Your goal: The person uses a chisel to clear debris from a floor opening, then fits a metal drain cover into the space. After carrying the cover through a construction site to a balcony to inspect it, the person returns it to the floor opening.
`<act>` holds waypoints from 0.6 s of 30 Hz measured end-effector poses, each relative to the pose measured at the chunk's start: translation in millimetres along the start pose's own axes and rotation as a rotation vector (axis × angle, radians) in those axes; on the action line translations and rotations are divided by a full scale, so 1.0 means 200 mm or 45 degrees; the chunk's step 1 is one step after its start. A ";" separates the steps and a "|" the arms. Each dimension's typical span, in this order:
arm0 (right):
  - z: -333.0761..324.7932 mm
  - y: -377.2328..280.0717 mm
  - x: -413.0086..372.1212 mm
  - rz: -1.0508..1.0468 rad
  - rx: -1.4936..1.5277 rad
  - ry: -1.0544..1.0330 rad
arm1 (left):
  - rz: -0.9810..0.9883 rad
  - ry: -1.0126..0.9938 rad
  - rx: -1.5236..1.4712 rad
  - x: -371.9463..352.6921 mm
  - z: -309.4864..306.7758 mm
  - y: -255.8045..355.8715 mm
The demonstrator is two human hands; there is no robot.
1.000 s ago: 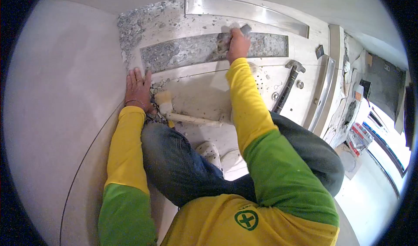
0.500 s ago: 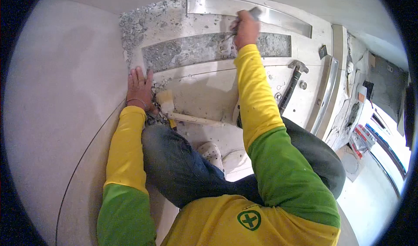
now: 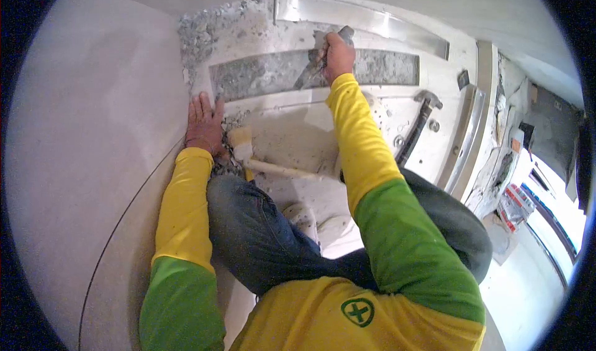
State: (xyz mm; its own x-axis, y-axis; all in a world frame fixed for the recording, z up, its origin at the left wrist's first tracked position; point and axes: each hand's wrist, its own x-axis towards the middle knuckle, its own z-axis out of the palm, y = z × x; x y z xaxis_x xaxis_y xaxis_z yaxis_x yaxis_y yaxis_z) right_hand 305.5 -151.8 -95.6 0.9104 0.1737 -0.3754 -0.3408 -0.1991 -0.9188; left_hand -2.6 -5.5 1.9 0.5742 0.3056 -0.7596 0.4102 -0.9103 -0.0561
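My right hand is closed around a grey trowel-like tool, its details blurred. A dark blade shape reaches down-left from it over a long rectangular slot cut in the pale floor, with grey, rough mortar inside. My left hand rests flat with fingers stretched at the slot's left end, holding nothing. Close beside it lies a wide brush with pale bristles and a light wooden handle, among loose rubble.
A shiny metal channel lies beyond the slot. To the right are a hammer, metal rings and a second metal strip by a ledge. Debris covers the far left corner. A red-and-white package sits farther right.
My right hand has moved left and nearer to me with the tool, from beside the metal channel to the slot's far edge. My left hand stays in place; the view shifts slightly.
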 end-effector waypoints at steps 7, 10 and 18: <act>-0.16 -0.16 0.05 -0.180 -0.226 -0.053 | -0.012 0.018 -0.025 0.00 0.05 -0.01; 0.04 0.05 0.06 0.126 0.024 -0.017 | -0.009 0.024 -0.022 0.01 0.01 0.00; 0.06 0.01 -0.07 0.101 0.216 0.229 | -0.004 0.009 -0.019 -0.01 0.01 0.00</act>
State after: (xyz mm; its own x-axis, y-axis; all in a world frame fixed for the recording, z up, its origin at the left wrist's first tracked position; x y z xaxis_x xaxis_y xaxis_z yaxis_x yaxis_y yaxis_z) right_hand 290.3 -143.5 -93.6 0.9011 -0.0133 -0.4334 -0.4336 -0.0378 -0.9003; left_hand -4.7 -7.3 2.1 0.5780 0.3108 -0.7545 0.4226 -0.9050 -0.0491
